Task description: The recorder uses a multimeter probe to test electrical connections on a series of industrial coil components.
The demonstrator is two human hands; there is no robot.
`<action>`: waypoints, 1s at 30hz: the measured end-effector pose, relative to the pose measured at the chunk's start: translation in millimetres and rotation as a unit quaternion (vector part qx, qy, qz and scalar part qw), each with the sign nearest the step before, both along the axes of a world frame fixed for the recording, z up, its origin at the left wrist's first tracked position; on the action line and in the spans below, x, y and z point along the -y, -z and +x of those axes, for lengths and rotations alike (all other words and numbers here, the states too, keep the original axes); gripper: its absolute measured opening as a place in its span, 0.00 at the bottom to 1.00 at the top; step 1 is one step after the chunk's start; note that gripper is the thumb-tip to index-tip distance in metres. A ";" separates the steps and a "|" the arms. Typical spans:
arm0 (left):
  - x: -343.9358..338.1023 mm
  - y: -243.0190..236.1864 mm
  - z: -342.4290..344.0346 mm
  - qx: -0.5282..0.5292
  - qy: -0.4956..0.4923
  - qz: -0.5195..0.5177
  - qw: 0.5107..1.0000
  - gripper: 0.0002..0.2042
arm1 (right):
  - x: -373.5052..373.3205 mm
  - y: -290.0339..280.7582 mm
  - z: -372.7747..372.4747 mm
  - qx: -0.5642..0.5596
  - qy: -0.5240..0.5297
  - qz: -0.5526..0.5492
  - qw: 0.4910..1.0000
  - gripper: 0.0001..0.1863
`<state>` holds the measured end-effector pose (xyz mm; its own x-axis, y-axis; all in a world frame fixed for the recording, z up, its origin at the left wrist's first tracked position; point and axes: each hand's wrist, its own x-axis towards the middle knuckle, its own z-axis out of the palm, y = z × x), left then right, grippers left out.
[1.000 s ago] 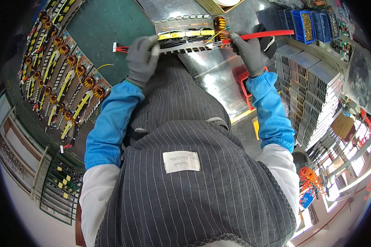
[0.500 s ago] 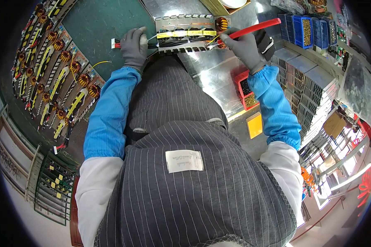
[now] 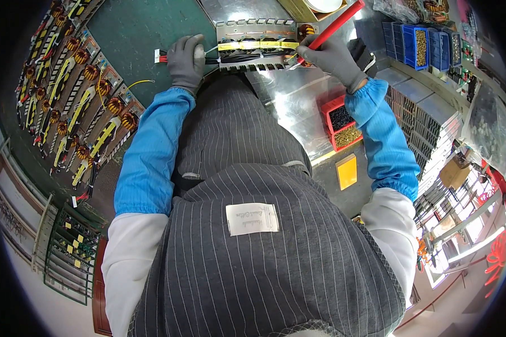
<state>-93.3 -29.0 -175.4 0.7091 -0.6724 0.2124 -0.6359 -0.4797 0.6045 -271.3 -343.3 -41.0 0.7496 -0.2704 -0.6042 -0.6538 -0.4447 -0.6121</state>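
Right hand (image 3: 334, 63) gripping a red tool (image 3: 337, 23), I can't tell what my left hand (image 3: 185, 63) holds; yellow-taped board (image 3: 257, 46) upper centre, red bins (image 3: 333, 104) centre-right.

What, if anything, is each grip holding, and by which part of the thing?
The right grey-gloved grip holds a long, narrow red tool near its lower end in the picture. Whether the left grey-gloved grip holds anything cannot be told.
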 end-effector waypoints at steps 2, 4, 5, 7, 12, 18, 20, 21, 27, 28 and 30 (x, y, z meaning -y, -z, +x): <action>0.1 -0.4 0.1 0.001 -0.001 0.002 1.000 0.17 | 1.4 -1.0 -4.3 0.039 0.044 0.024 0.998 0.13; 0.7 -1.1 -0.1 0.003 -0.002 0.004 1.000 0.17 | -2.5 -3.1 -7.9 0.059 0.077 0.039 0.995 0.13; 1.1 -1.6 -0.5 0.006 -0.003 0.002 1.000 0.17 | -5.0 -4.0 -9.9 0.079 0.111 0.054 0.989 0.13; 1.1 -2.9 -0.3 0.010 -0.004 0.001 1.000 0.17 | -14.2 -0.5 -12.4 0.088 0.121 0.061 0.987 0.13; 1.5 -2.2 0.9 0.007 0.000 0.000 1.000 0.17 | -24.2 9.1 -9.2 0.067 0.087 -0.001 0.994 0.13; 0.2 -0.2 1.3 0.000 0.002 0.004 1.000 0.17 | -24.6 3.5 -1.6 0.066 0.027 -0.031 0.997 0.18; -0.1 -0.5 0.6 0.001 0.000 0.005 1.000 0.17 | -22.5 -4.8 0.4 0.086 -0.015 -0.039 0.995 0.17; 0.1 -0.9 0.3 0.003 -0.001 0.007 1.000 0.17 | -21.6 -6.5 0.8 0.086 -0.015 -0.038 0.995 0.17; 0.7 -2.5 0.0 0.005 -0.002 0.015 1.000 0.18 | -32.1 -4.1 0.2 0.068 0.084 0.032 0.994 0.13; 0.9 -3.0 0.0 0.005 -0.003 0.016 1.000 0.18 | -38.5 -4.0 -0.1 0.087 0.079 0.037 0.992 0.13; 1.9 -2.1 -0.5 -0.001 -0.008 0.016 1.000 0.18 | -43.8 -3.5 0.9 0.105 0.075 0.042 0.991 0.14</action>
<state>-93.8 -30.9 -173.2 0.7204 -0.6669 0.1903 -0.6271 -0.5092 0.5895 -270.4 -299.5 -37.5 0.8160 -0.3445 -0.4642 -0.5633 -0.2941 -0.7721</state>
